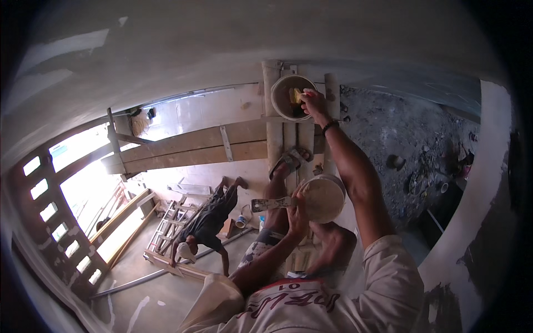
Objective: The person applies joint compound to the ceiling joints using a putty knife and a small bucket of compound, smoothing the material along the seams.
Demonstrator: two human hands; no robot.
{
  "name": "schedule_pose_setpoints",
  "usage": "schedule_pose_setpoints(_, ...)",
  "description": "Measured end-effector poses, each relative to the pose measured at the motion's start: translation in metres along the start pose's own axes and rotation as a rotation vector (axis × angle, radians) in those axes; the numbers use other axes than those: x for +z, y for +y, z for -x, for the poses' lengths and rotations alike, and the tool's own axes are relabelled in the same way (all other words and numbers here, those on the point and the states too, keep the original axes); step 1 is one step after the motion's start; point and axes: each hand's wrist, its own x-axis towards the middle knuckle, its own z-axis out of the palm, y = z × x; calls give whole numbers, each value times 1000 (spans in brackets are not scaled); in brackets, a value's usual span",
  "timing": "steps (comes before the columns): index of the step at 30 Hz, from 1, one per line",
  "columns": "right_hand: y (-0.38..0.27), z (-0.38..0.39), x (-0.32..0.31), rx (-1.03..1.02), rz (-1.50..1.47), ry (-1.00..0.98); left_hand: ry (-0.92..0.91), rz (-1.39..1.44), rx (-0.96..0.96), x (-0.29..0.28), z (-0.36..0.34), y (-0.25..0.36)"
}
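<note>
My right hand point(314, 105), with a dark band at the wrist, reaches over a whitish bucket point(276, 105) on the plank platform. Its closed fingers grip a small yellow tool point(296, 95) that points down into the bucket; its kind is unclear, and dark stuff lies below it. Nearer to me, my left hand point(300, 216) is closed around the handle end of a round, dusty pot point(325, 198). Beige paste or powder covers what I see inside the pot. Its flat, stained handle point(271, 204) sticks out to the left past my fingers.
I am up on planks point(194, 147), my sandalled foot point(291, 161) near the bucket. Below left, a person point(205, 225) bends over a wooden frame point(172, 227). Rubble-strewn ground point(400, 144) lies below right. A plastered wall point(222, 44) rises ahead, close to the bucket.
</note>
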Motion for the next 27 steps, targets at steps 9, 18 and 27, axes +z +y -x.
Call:
schedule_pose_setpoints(9,21,-37,20,-644,927,-41,153,37,-74,-12,-40,-9)
schedule_pose_setpoints(18,73,-86,21,-749,1343,-46,160,55,-129,-9,-48,-1)
schedule_pose_setpoints(27,110,-114,20,-592,1358,-52,128,138,-310,-6,-40,5)
